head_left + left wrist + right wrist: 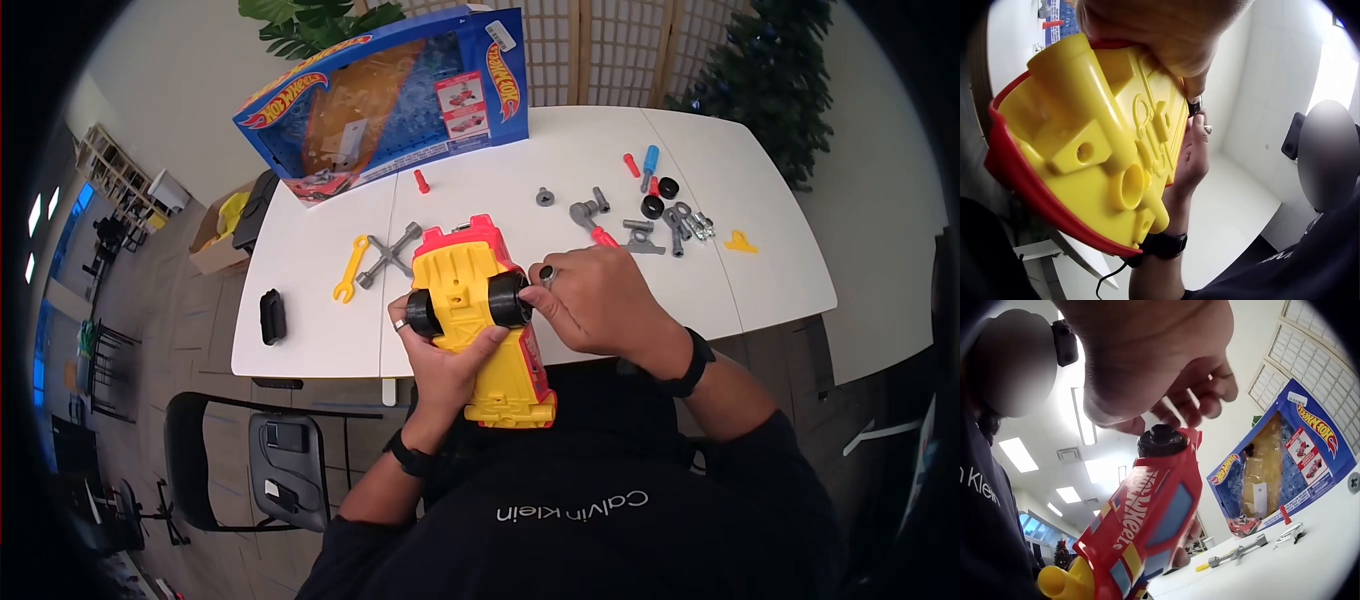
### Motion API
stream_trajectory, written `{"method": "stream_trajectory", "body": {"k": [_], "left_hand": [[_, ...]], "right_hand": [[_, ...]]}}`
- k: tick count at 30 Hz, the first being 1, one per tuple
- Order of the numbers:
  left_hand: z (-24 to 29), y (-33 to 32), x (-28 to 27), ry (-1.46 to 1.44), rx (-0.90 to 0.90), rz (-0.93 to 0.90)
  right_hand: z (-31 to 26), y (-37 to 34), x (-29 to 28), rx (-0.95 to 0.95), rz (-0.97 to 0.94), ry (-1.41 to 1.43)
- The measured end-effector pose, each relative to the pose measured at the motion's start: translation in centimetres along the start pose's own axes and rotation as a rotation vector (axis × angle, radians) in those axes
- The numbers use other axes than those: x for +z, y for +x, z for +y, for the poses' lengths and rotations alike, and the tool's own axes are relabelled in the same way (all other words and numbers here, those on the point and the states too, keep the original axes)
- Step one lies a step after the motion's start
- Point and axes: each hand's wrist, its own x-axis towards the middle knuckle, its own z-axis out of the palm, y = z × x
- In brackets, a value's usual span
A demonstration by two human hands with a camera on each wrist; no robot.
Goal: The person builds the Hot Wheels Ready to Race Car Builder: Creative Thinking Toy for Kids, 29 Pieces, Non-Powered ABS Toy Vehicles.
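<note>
A toy car with a yellow underside [462, 290] and a red body [1154, 512] is held bottom up over the table's front edge. My left hand [445, 375] grips it around the sides, thumb across the yellow base, fingers by a black wheel [424, 314]. My right hand [600, 300] has its fingers curled at the other black wheel [508, 299], thumb and forefinger pinching at its outer face. In the right wrist view that wheel [1161, 442] sits against the red side, with the right fingertips right above it. The left wrist view shows the hollow moulded yellow base [1085, 119] up close.
On the white table [480, 180] lie a yellow wrench [350, 270], a grey cross wrench [388, 256], a black part [272, 317] and a red bolt [421, 181]. Several tools and small parts cluster right, including a blue screwdriver [650, 165]. A Hot Wheels box [390, 100] stands behind.
</note>
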Motion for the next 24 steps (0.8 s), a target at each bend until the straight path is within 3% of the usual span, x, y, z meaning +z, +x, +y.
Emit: {"method": "stream_trajectory", "body": {"k": [2, 3, 5, 6, 8, 9, 11, 15, 17, 18, 24], "left_hand": [[0.0, 0.0, 0.0, 0.027, 0.010, -0.002], [0.1, 0.0, 0.1, 0.027, 0.010, -0.002], [0.3, 0.1, 0.3, -0.022, -0.015, 0.019], [0.2, 0.0, 0.3, -0.023, -0.017, 0.020], [0.1, 0.0, 0.3, 0.001, 0.002, -0.006], [0.1, 0.0, 0.4, 0.001, 0.000, -0.008], [0.0, -0.1, 0.4, -0.002, 0.010, 0.001], [0.1, -0.2, 0.8, -0.015, 0.006, 0.002], [0.2, -0.5, 1.0, 0.075, 0.058, -0.011], [0.3, -0.5, 1.0, 0.073, 0.048, -0.008], [0.5, -0.5, 1.0, 0.093, 0.032, -0.016]], "right_hand": [[-0.4, 0.1, -0.4, 0.215, -0.059, 0.019], [-0.6, 0.2, -0.5, 0.215, -0.059, 0.019], [-0.8, 0.5, -0.5, -0.020, 0.062, 0.054], [-0.5, 0.1, -0.2, -0.019, 0.061, 0.055], [0.0, -0.6, 0.6, 0.223, -0.150, 0.003], [-0.1, -0.8, 0.6, 0.226, -0.149, 0.003], [-1.0, -0.2, 0.1, 0.132, 0.163, 0.125], [-0.5, -0.7, 0.7, 0.018, 0.099, 0.090], [-0.8, -1.1, 0.8, 0.209, 0.014, 0.174], [-1.0, -1.2, 0.7, 0.210, 0.014, 0.174], [-1.7, -1.8, 1.5, 0.133, 0.173, 0.148]]}}
